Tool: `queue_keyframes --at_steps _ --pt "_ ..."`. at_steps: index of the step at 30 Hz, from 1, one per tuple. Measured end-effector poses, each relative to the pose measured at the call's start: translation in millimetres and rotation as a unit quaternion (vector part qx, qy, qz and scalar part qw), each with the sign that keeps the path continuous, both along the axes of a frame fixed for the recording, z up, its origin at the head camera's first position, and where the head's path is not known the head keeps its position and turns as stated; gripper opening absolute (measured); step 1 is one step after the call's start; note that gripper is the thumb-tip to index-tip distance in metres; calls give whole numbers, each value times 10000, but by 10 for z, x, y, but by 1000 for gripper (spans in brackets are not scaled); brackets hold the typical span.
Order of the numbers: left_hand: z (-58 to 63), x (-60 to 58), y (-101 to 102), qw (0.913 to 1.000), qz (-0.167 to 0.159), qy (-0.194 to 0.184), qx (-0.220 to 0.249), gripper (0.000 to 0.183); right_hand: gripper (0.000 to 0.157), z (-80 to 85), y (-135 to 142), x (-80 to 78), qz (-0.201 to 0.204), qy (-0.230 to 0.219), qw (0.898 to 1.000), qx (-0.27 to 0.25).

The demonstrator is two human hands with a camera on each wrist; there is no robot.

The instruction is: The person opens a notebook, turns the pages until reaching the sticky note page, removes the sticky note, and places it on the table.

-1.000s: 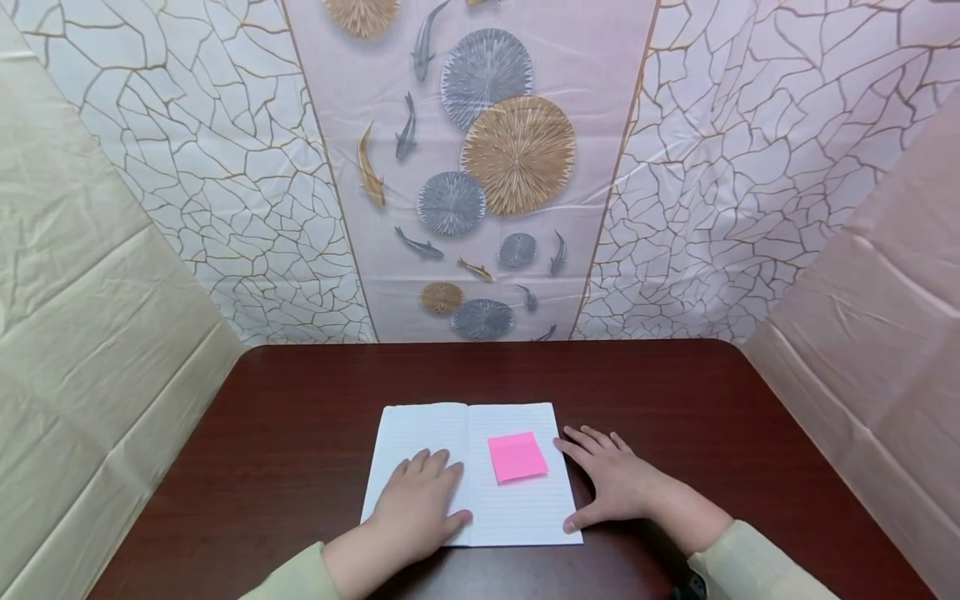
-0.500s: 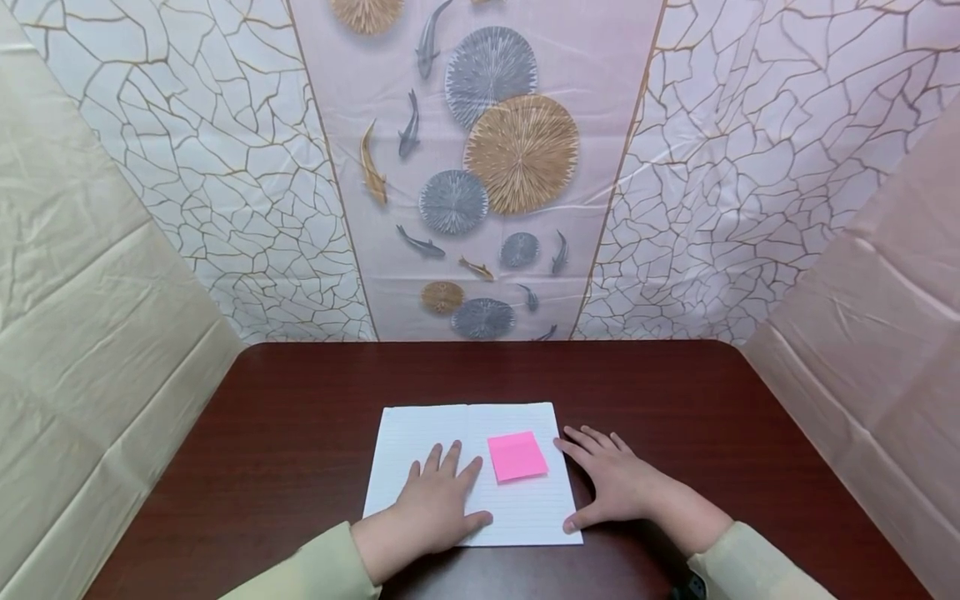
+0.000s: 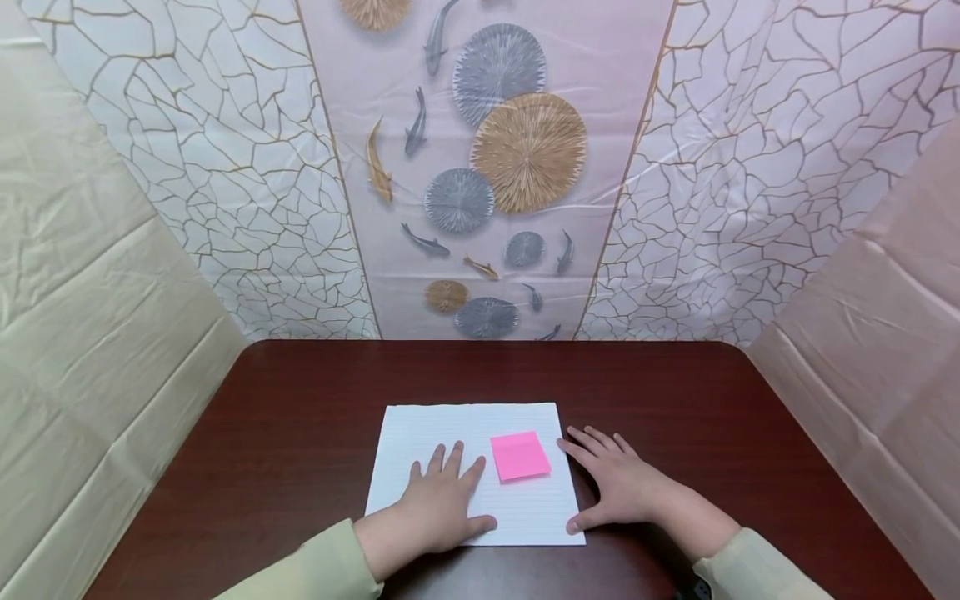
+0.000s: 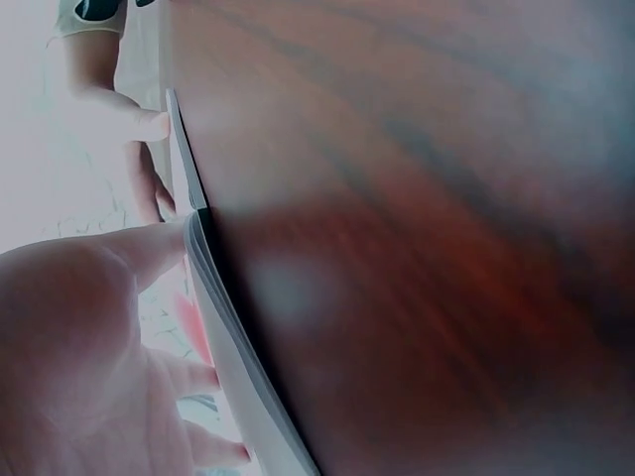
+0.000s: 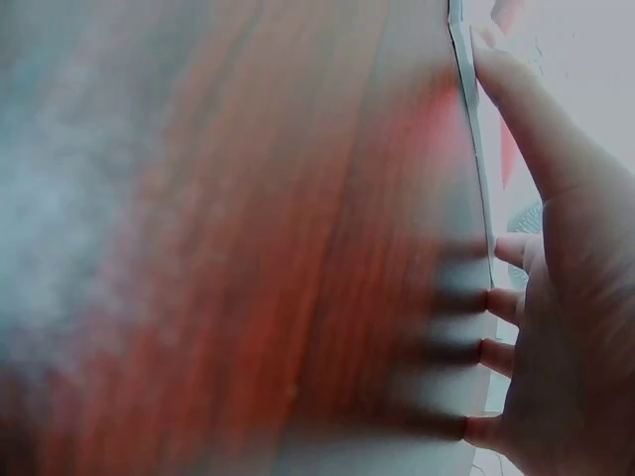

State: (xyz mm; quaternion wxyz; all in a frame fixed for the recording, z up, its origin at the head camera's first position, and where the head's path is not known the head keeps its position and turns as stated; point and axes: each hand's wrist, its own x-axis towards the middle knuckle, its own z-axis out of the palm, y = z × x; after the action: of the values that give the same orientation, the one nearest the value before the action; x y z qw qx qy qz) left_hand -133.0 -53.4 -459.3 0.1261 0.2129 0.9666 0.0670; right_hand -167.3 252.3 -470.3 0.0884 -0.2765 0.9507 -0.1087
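An open lined notebook (image 3: 517, 517) lies flat on the table, seen edge-on in both wrist views. On its right page is a pink sticky note (image 3: 521, 457). My left hand (image 3: 435, 508) rests on the notebook with straight, spread fingers, its thumb and fingertips touching the paper near the centre fold, left of the note. My right hand (image 3: 624, 483) lies at the notebook's right edge. Its thumb and index fingertip touch that edge, while the other fingertips (image 5: 481, 428) rest on the table beyond it. Neither hand grips anything.
The dark reddish-brown table (image 3: 300, 417) reaches back to a patterned cloth (image 3: 487, 167) with fish and round motifs. Plain beige cloth walls (image 3: 90, 333) stand along the left and right sides. A dark band (image 3: 701, 587) shows near the right cuff.
My left hand has slid right across the page toward the fold, its fingers now more spread. The right hand, notebook and sticky note have stayed in place; the head view shifted slightly.
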Motion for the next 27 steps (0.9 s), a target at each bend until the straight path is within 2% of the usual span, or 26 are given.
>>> queue_keyframes --at_steps 8,14,22,27 --pt "7 -4 6 9999 -67 24 -84 86 110 -56 49 17 -32 297 9995 32" --pt "31 -18 -7 9999 -60 -79 -52 86 94 -64 67 1 54 756 9971 52" --pt "46 -17 -24 9999 -31 -83 -116 86 65 65 -76 -22 618 1603 9849 199" --pt "34 -18 -7 9997 -102 -55 -203 87 61 165 -238 -34 955 2018 9738 446"
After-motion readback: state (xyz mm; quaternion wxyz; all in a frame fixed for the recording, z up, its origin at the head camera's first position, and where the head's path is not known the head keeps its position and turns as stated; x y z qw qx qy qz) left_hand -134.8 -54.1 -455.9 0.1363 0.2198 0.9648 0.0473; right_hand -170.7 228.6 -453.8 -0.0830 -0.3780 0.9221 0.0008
